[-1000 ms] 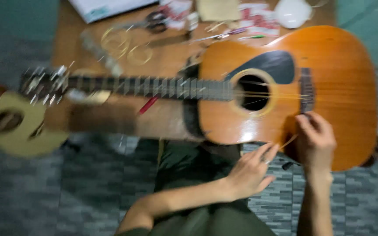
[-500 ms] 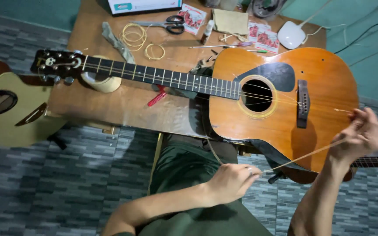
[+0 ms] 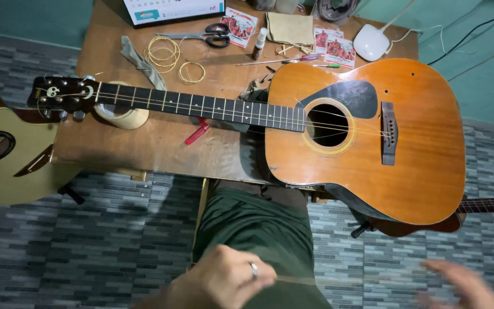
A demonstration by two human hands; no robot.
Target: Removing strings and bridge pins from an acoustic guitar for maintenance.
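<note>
Both hands sit low, off the table's near edge: left hand (image 3: 224,283) pinched on a thin guitar string (image 3: 295,280) running sideways toward the blurred right hand (image 3: 458,286), whose grip I can't tell. Acoustic guitar (image 3: 373,137) lies beyond, neck pointing left.

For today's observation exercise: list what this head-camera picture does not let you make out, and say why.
- Right hand: motion-blurred and cut by the bottom edge; its grip is unreadable.
- Left hand: fingers curled and soft; the thin string beside it is barely traceable.
- Second guitar: cut off by the left edge.
- Third guitar: mostly hidden behind the orange guitar.
</note>
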